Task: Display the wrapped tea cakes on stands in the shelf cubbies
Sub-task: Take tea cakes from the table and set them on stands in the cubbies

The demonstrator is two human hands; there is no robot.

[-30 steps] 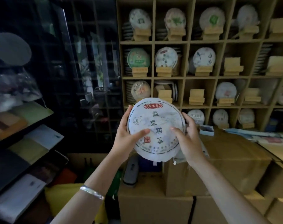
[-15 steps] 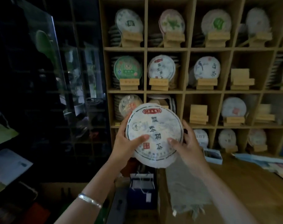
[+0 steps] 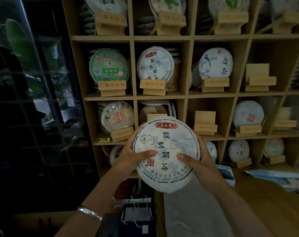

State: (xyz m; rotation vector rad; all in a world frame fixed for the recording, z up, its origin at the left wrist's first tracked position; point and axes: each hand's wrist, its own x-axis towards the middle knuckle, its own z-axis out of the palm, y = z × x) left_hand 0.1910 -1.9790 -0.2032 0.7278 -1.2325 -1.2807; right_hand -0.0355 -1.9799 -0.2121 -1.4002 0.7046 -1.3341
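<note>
Behind held tea cake [image 3: 165, 153]: half-hidden stand [image 3: 157, 115]

the tea cake [image 3: 165, 153] wore matt white paper, printed in blue and red and creased along its lower edge. the shelf [image 3: 186, 96] behind it was plain, unvarnished-looking wood, as were the pale stands [image 3: 205, 124]. left of the shelf, a glass panel [image 3: 48, 65] shone with reflections. a polished metal bangle [image 3: 89, 213] gleamed on the left wrist. below the cake lay dull grey cloth [image 3: 193, 211].
</note>
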